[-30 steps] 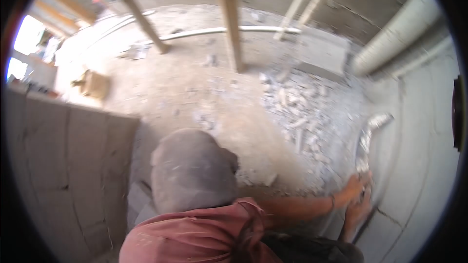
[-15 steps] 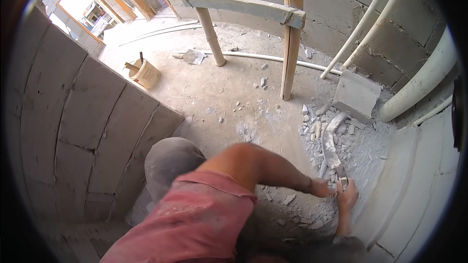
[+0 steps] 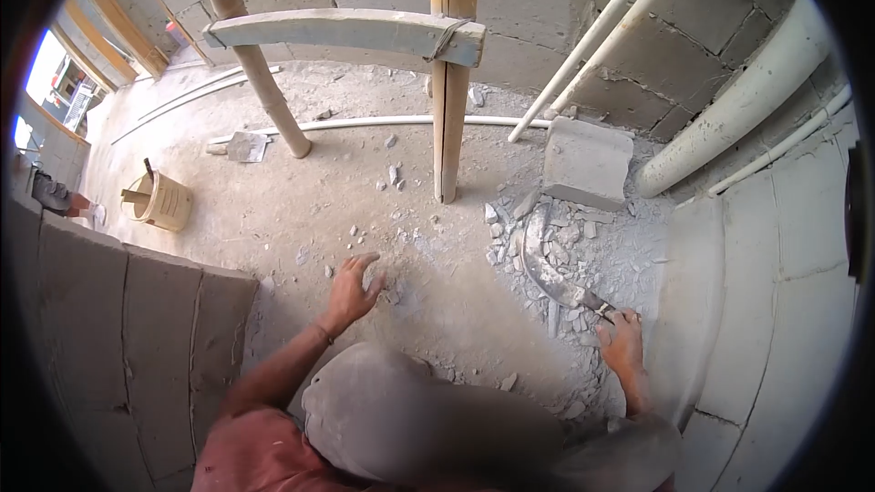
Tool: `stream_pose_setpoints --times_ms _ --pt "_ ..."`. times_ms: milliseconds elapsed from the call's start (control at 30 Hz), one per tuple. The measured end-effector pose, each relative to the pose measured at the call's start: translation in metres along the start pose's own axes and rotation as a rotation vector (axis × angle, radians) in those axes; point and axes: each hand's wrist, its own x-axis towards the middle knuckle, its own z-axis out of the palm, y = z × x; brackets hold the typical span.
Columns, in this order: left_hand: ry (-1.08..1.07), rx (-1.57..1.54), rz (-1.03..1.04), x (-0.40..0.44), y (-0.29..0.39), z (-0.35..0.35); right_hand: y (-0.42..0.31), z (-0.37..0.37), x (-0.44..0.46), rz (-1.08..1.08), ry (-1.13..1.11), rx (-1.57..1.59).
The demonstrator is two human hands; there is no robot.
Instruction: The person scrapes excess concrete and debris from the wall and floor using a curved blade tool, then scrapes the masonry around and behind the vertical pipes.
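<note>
Curved blade with a dark handle is at the right hand, over a heap of broken rubble on the floor. The fingers of this hand are bent around the end of the handle and hold it. The blade bows toward the left and points away from the person; it has pale patches on its surface. Whether it touches the pieces under it, I cannot tell.

The left hand is well apart from the blade, above the dusty floor. Its fingers are wide, with the thumb separated from the others, and they hold nothing. A thin band is around this wrist.

Behind the rubble sits a pale block, near the lower end of a thick pipe. More to the left, a split pole stands upright, with a board tied to it. A bucket with tools inside stands near the low wall.
</note>
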Motion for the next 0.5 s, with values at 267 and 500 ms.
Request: stream_pose_setpoints --times_ms 267,500 --pt "0.058 0.01 -0.114 -0.1 -0.039 0.002 -0.073 -0.039 0.077 -0.185 -0.335 -0.136" --pt "0.294 0.025 -0.138 -0.064 -0.098 0.002 -0.131 -0.057 0.124 -0.381 -0.579 -0.366"
